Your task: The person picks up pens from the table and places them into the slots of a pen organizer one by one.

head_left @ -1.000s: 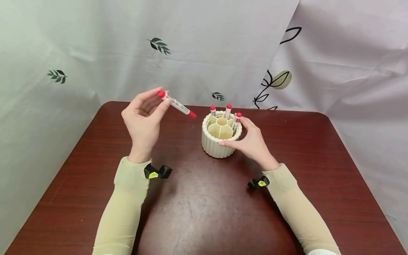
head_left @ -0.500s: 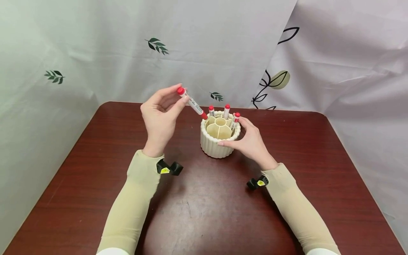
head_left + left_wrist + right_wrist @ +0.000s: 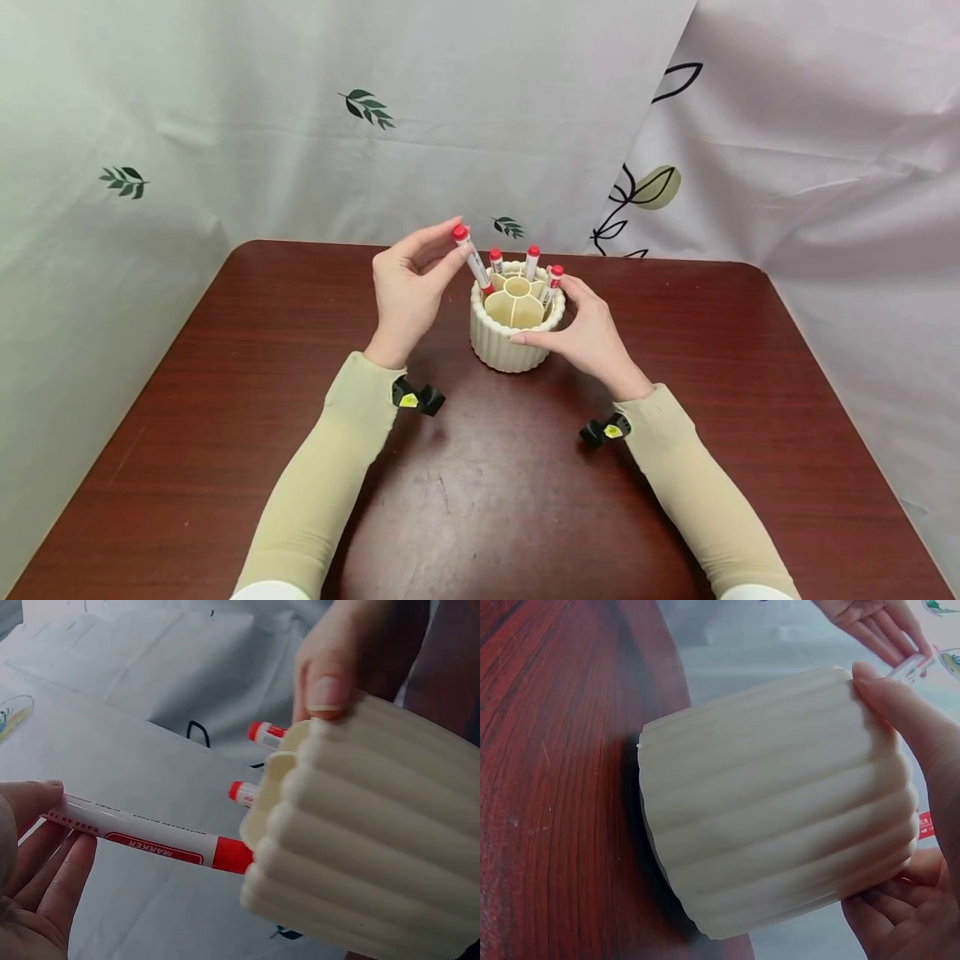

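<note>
My left hand (image 3: 411, 287) pinches a white whiteboard marker (image 3: 142, 831) near its upper end, between thumb and fingers. The marker tilts, its lower red cap (image 3: 232, 855) at the left side of the opening of a cream, ribbed pen holder (image 3: 506, 350). Thumb in front and fingers behind, my right hand (image 3: 596, 333) grips the holder's right side by the rim. Inside, petal-shaped compartments surround a round middle one (image 3: 517, 287). Three red-capped markers stand in the back and right compartments, among them the rightmost marker (image 3: 552, 283). In the right wrist view the ribbed wall hides the inside.
The holder stands on a dark red wooden table (image 3: 480, 500), toward its far edge. Behind and beside the table hangs a pale curtain (image 3: 247, 125) with leaf prints. A small black camera (image 3: 420, 397) is strapped at the left wrist, another camera (image 3: 603, 431) at the right.
My left hand has carried the marker rightward, from beside the holder to its rim, and the marker now stands steeper. The right hand has kept its grip on the holder.
</note>
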The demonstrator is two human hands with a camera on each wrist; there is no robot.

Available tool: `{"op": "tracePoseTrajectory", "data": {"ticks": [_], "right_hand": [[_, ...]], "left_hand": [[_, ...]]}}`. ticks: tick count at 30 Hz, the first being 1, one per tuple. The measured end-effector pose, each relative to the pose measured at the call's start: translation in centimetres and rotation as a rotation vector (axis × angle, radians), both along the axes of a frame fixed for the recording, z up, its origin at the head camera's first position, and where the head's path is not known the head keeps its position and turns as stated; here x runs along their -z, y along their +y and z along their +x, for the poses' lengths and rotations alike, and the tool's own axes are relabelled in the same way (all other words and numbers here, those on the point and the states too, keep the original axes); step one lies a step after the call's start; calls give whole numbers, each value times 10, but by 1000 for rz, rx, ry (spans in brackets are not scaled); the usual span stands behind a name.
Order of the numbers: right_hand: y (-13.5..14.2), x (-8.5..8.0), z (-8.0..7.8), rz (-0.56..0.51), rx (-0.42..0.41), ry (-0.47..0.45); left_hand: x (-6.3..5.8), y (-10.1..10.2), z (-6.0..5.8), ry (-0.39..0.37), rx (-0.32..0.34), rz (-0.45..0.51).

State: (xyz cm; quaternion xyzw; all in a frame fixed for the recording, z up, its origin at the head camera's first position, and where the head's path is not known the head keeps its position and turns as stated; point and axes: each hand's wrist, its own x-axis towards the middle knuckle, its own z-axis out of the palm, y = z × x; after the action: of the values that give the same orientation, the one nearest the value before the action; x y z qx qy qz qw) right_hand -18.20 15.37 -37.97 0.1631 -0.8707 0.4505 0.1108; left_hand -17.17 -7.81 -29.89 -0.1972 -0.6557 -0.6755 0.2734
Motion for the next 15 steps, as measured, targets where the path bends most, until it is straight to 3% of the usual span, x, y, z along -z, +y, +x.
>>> {"op": "tracePoseTrajectory", "data": {"ticks": [15], "right_hand": [[0,1,-1,-19,-13,17]], "left_hand": [[29,10,-5,-93,82,-38]]}}
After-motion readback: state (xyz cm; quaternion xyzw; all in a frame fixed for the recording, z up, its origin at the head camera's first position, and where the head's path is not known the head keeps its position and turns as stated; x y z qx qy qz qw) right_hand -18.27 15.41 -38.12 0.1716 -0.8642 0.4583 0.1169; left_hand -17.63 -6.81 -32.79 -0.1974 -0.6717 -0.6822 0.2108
